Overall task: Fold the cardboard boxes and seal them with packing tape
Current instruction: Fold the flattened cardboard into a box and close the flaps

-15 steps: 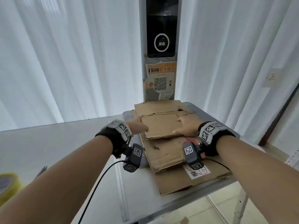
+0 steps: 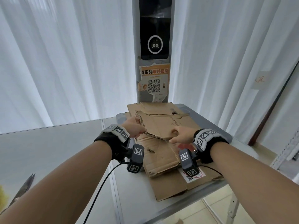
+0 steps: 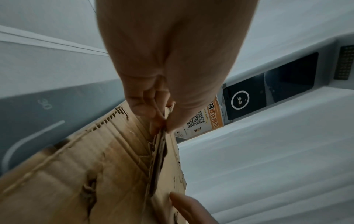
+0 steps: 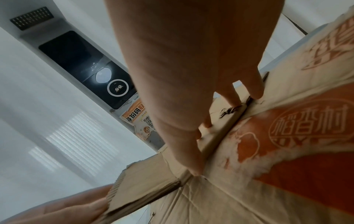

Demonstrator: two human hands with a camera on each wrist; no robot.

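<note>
A stack of flattened cardboard boxes (image 2: 163,159) lies on a small grey table (image 2: 134,191). The top flattened box (image 2: 163,125) is raised off the stack at its near edge. My left hand (image 2: 135,128) pinches its left corrugated edge, and the left wrist view shows the thumb and fingers of the left hand (image 3: 162,119) clamped on that edge. My right hand (image 2: 179,135) grips the near edge, thumb below and fingers on top. In the right wrist view the right hand (image 4: 220,128) holds the same edge above a red-printed box (image 4: 306,151).
Scissors (image 2: 24,188) and a yellow tape roll (image 2: 2,196) lie on the larger table at the lower left. A grey kiosk column with a dark screen (image 2: 155,44) stands right behind the stack. White curtains hang on both sides. The table's front edge drops to the floor.
The top box has come up off the stack at its near edge. My right hand has gone from lying on top of it to gripping that edge.
</note>
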